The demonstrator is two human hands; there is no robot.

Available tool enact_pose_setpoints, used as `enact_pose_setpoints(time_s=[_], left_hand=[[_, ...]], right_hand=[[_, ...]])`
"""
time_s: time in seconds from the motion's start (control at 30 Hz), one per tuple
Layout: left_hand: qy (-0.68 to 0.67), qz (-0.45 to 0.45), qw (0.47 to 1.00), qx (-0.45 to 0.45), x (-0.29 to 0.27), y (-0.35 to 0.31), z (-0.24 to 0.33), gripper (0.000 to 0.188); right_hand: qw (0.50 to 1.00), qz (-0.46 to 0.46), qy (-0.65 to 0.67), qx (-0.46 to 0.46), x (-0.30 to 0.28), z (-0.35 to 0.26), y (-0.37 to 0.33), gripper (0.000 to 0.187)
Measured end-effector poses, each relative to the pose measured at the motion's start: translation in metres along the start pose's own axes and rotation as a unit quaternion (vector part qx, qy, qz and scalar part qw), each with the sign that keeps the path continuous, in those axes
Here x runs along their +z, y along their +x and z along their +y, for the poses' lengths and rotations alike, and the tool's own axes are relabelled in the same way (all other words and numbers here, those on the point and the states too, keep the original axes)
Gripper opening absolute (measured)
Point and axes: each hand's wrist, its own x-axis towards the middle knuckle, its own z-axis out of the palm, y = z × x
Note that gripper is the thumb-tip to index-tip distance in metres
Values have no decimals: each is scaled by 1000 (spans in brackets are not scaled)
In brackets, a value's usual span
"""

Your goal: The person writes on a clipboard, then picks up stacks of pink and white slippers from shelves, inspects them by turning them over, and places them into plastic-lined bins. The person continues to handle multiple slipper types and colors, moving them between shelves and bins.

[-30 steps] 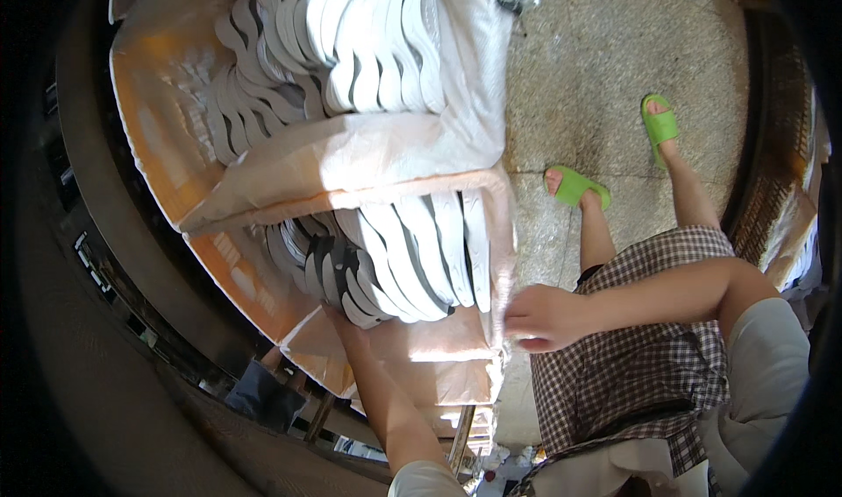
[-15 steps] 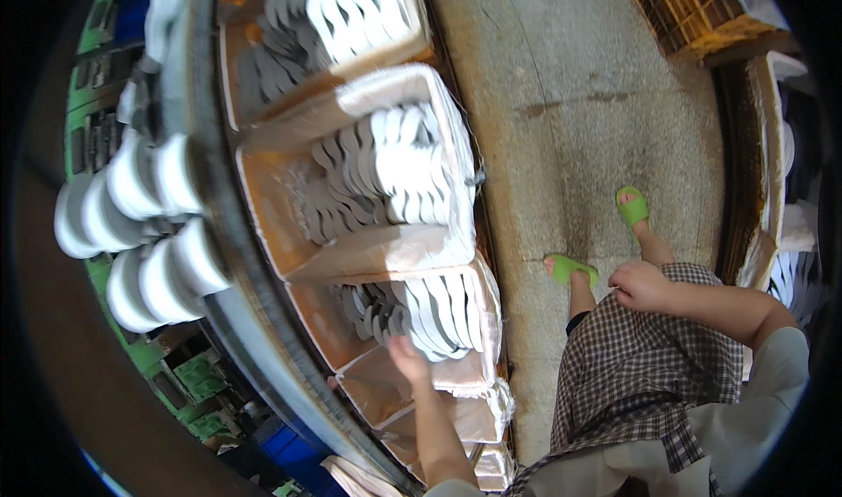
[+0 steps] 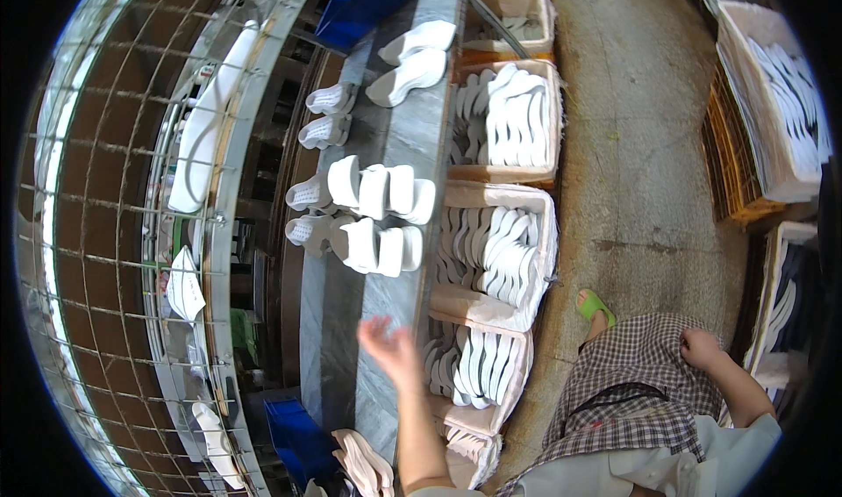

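Observation:
My left hand (image 3: 388, 348) hovers over the near part of a long grey bench (image 3: 338, 348). Its fingers are apart and slightly blurred, with nothing in them. Just beyond it, two rows of thick white shoe soles (image 3: 386, 250) lie on the bench. Beside those rows sit white perforated shoes (image 3: 307, 231), and more white soles (image 3: 412, 74) lie farther along. My right hand (image 3: 702, 348) is at my checked apron (image 3: 605, 370), fingers curled in, nothing visible in it.
Lined bins (image 3: 545, 260) full of white and grey soles stand along the bench's right side. Wire mesh (image 3: 96, 260) covers the left. Blue bins (image 3: 294, 436) adjoin the bench. Across the concrete aisle (image 3: 631, 190) stand more sole-filled bins (image 3: 794, 177) and an orange crate (image 3: 728, 146).
The view has swung left, bringing the bench and mesh into sight. My left hand has moved from over a bin to over the bench. My right hand stays at the apron.

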Motion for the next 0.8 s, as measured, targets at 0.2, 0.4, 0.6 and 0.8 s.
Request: enact_pose_setpoints(time_s=[0.2, 0.4, 0.6, 0.8], left_hand=[[-131, 206, 926, -288, -35, 146, -101, 68], [-342, 185, 751, -533, 14, 236, -300, 66], [-373, 33, 800, -469, 36, 244, -414, 51], [-529, 23, 701, -478, 21, 221, -393, 29]], right_hand=[[999, 0, -37, 3, -39, -42, 37, 25], [998, -24, -32, 50, -64, -106, 144, 26], [998, -43, -35, 29, -71, -135, 206, 26], [987, -108, -107, -43, -91, -130, 255, 28]])
